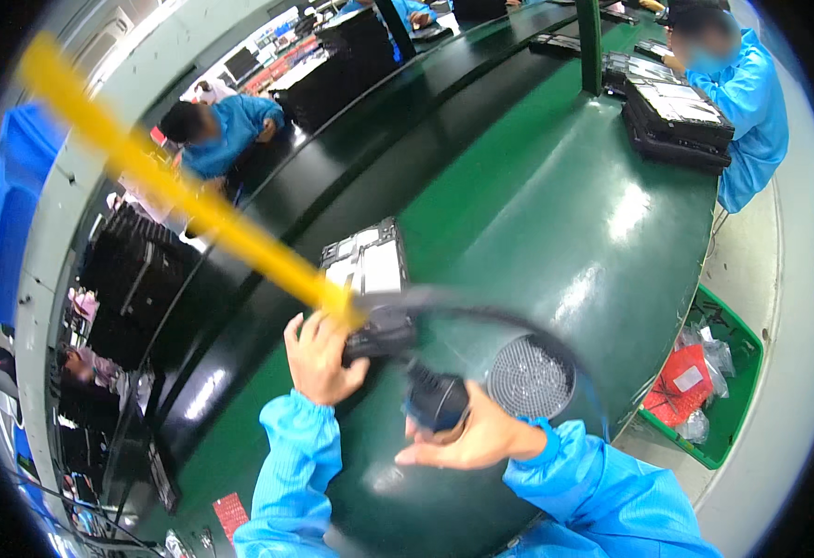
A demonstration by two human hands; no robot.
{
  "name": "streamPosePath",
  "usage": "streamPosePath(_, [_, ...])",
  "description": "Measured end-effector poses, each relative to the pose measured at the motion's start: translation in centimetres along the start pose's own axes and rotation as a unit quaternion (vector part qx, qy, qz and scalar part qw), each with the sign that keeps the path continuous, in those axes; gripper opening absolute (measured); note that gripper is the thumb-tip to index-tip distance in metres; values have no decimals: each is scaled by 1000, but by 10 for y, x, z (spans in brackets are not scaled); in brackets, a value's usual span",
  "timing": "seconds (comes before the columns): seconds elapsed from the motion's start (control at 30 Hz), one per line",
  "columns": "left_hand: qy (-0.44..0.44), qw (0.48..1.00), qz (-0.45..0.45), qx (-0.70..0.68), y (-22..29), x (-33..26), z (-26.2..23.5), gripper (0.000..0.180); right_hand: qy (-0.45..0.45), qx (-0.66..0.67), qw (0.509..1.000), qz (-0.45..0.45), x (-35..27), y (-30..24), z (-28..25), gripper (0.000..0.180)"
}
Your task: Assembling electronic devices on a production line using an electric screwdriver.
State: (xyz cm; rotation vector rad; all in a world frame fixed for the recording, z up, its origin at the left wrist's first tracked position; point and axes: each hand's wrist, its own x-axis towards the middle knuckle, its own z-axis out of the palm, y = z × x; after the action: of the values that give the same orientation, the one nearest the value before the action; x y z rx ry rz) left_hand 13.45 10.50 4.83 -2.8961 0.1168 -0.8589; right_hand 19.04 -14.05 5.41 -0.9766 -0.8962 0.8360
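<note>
In my right hand is a dark, barrel-shaped electric screwdriver, gripped with its narrow end toward the far left. Just left of it, my left hand has its fingers spread and rests at the near edge of a black device chassis with silver-white panels. A blurred yellow bar slants across from the upper left and partly covers the chassis and my fingertips. The chassis's near part is dark and hard to make out. To the right of the screwdriver sits a round, ridged black dish with small shiny bits.
A blurred black cable arcs over the green table. Stacked chassis stand far right by a person in blue. A green crate with red and clear bags is beside the table. Another person works across the black line.
</note>
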Motion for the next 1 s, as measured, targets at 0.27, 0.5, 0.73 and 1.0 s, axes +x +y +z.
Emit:
streamPosePath(0.27, [-88, 993, -52, -59, 119, -87, -57, 52, 208, -43, 965, -152, -7, -56, -44, 31])
streamPosePath(0.5, [-112, 967, -64, -219, 204, -132, -75, 60, 244, -47, 947, -205, -4, -53, -72, 28])
streamPosePath(0.73, [119, 861, -359, -341, 139, -105, -29, 73, 250, -105, 950, -153, -1, -35, -73, 30])
streamPosePath(1.0, [164, 810, -361, -432, 143, -94, -15, 83, 254, -113, 950, -140, 18, -25, -74, 25])
